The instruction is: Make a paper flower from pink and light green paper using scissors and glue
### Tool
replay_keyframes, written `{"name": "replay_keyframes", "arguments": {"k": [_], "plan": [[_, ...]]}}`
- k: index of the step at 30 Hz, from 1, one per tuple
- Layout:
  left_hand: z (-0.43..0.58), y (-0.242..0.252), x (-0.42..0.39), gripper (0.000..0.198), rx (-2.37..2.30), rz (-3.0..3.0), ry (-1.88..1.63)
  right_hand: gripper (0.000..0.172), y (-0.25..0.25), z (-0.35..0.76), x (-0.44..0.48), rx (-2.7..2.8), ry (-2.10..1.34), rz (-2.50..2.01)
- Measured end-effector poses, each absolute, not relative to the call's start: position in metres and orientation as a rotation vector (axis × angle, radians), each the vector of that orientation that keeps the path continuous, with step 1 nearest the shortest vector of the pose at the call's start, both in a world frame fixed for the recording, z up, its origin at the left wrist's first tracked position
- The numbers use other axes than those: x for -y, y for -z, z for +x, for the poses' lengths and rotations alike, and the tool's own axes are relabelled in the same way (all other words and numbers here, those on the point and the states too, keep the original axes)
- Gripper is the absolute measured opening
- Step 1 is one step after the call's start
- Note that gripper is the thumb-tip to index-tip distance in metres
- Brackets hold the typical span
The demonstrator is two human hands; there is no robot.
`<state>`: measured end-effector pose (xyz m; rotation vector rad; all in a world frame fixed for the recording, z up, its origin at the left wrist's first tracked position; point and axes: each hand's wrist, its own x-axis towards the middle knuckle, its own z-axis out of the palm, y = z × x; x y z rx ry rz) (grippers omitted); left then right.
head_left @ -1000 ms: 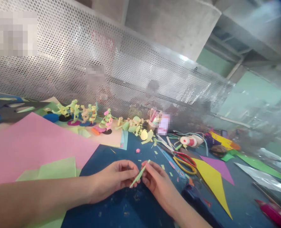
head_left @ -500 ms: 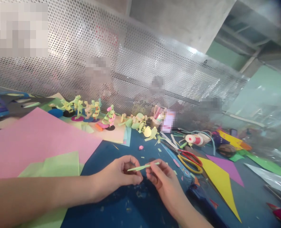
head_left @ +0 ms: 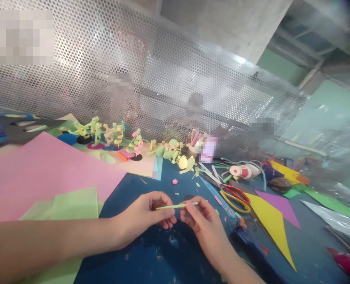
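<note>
A thin pale-green strip, foam or paper, runs almost level between my two hands above the dark blue tabletop. Its right part is pinched between the thumb and fingers of my right hand, with a short tip sticking out beyond them. The fingers of my left hand curl round the other end, thumb along its lower side; how firmly they press on it is hard to see. Past my fingertips lies a small pink lump. Scissors with red and yellow handles rest right of my right hand.
Pink and light-green sheets cover the left. Several small figures stand at the back beside green cut pieces. A thread spool, yellow sheet and dark blue tool lie right. A perforated screen rises behind.
The strip's left end has risen slightly and the strip is now more level. My left thumb has moved up against it. My right hand keeps its pinch.
</note>
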<state>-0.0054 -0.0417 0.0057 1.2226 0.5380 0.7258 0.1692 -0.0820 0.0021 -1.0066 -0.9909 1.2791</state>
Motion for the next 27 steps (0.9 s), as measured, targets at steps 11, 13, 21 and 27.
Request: {"name": "replay_keyframes", "arguments": {"k": [11, 13, 21, 27], "plan": [[-0.0055, -0.0125, 0.0422, 0.018, -0.558, 1.186, -0.706, 0.016, -0.0002, 0.1714, 0.0821, 1.069, -1.19, -1.063], [-0.0061, -0.0126, 0.0425, 0.018, -0.559, 1.186, -0.709, 0.016, -0.0006, 0.1706, 0.0819, 1.106, -1.198, -1.068], [-0.0067, -0.0093, 0.042, 0.021, -0.515, 1.229, -0.719, 0.012, -0.0086, 0.1618, 0.0849, 1.351, -1.135, -1.126], [-0.0061, -0.0093, 0.0434, 0.019, -0.517, 1.325, -0.697, 0.012, -0.0079, 0.1624, 0.0869, 1.39, -1.088, -1.187]]}}
